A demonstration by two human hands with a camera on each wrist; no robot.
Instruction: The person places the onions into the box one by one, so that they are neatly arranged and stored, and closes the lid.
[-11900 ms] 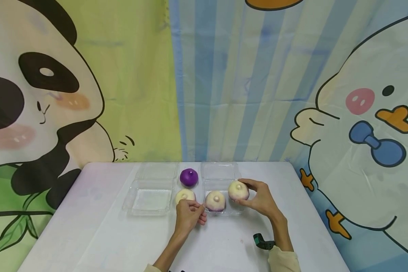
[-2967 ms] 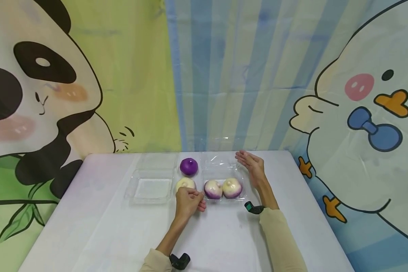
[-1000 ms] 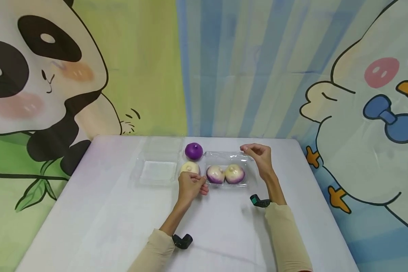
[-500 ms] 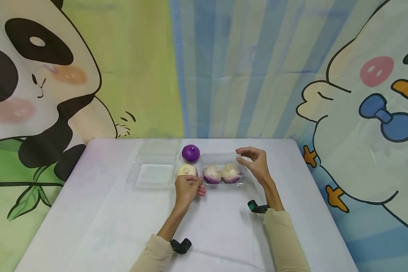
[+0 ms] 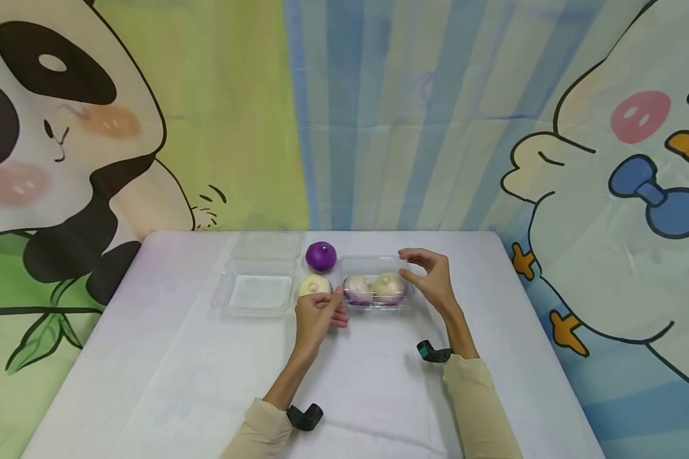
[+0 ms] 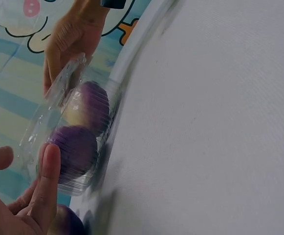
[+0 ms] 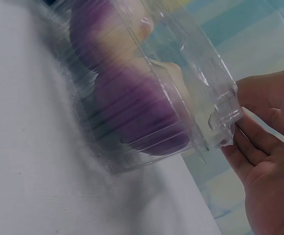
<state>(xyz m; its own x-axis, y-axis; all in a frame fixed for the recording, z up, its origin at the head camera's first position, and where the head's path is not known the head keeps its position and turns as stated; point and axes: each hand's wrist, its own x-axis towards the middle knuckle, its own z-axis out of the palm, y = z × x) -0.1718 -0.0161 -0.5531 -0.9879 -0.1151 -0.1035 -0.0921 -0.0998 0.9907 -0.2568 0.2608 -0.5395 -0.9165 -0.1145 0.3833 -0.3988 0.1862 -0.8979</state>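
A clear plastic clamshell box (image 5: pixel 376 262) stands right of centre on the table with its lid down over two round purple-and-white vegetables, turnip-like (image 5: pixel 389 289). At its right end, my right hand (image 5: pixel 433 277) pinches the rim corner between thumb and fingers, also seen in the right wrist view. My left hand (image 5: pixel 314 315) is at the box's left end. In the left wrist view, its extended fingers (image 6: pixel 49 171) touch the side wall and the thumb stands apart. Behind the left hand sits another pale-topped vegetable (image 5: pixel 314 285), partly hidden by it.
A second clamshell box (image 5: pixel 258 312), lid folded back, lies to the left with nothing visible inside. A purple round vegetable (image 5: pixel 321 256) sits between the boxes at the back. White table (image 5: pixel 178 395); patterned curtains (image 5: pixel 356 127) hang behind its far edge.
Earlier, my right hand held a vegetable over the right box, then let it go inside. The raised lid has since come down over both vegetables. My left hand stayed near the box's left end.
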